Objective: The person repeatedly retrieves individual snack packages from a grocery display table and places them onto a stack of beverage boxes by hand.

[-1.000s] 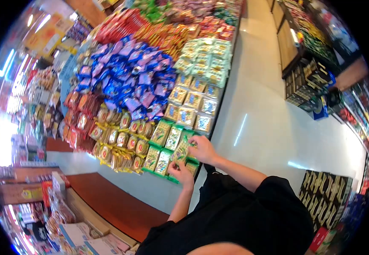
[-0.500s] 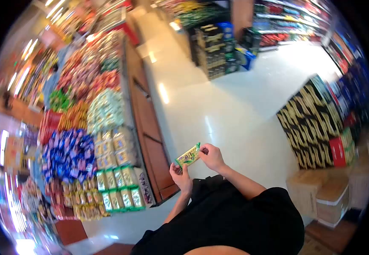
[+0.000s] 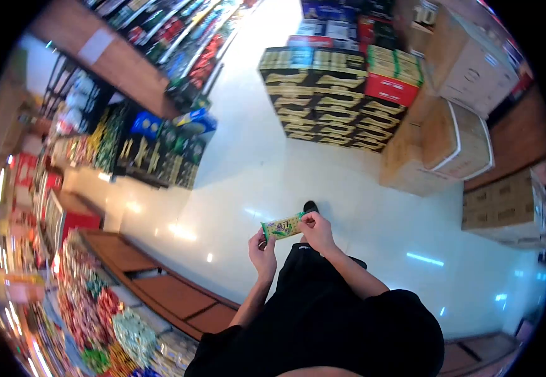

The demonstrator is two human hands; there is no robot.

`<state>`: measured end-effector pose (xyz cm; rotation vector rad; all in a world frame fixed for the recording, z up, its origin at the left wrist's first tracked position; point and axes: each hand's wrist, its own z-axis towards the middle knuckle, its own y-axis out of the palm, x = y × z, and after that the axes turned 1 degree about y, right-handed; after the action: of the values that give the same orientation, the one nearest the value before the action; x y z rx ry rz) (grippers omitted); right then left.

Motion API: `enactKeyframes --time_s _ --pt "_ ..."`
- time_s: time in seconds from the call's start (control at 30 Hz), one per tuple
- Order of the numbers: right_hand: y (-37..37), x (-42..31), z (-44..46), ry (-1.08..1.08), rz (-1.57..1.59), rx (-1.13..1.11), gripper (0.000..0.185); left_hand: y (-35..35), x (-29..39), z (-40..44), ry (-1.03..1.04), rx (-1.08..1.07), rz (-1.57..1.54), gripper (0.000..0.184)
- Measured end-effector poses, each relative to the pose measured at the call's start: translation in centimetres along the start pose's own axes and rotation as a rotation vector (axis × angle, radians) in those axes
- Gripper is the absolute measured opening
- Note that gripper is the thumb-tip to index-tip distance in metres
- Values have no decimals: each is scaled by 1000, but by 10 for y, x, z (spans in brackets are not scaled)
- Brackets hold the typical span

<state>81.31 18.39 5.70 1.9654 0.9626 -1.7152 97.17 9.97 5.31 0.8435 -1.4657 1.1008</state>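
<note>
A small flat snack packet (image 3: pixel 283 227), yellow-green with green ends and dark printing, is stretched between my two hands in front of my body. My left hand (image 3: pixel 262 252) pinches its left end between thumb and fingers. At the right end, my right hand (image 3: pixel 317 232) grips the green edge with its fingertips. The wrapper looks closed, its printed face turned up toward me. Below the packet are my black clothes and the tip of one dark shoe (image 3: pixel 310 207) on the pale floor.
A display counter (image 3: pixel 178 295) heaped with wrapped sweets (image 3: pixel 136 334) runs along the lower left. Ahead stands a stack of black and gold boxes (image 3: pixel 329 103), with cardboard cartons (image 3: pixel 452 141) to its right. Another dark stack (image 3: pixel 163 151) and shelves (image 3: pixel 185 44) are at the upper left. Glossy floor (image 3: pixel 248 169) lies between.
My view has turned to the right: the sweets counter has slid to the lower left, and the black and gold boxes now stand ahead. Both hands still hold the packet, now more level.
</note>
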Motion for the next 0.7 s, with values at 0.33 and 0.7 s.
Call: enactKeyframes --time_s 0.33,0.7 --pt "-109 -7 152 -65 -167 338 26 194 32 156 -7 -392 82 35" --pt "-241 -62 283 124 -86 603 44 385 97 265 123 -799 79 37"
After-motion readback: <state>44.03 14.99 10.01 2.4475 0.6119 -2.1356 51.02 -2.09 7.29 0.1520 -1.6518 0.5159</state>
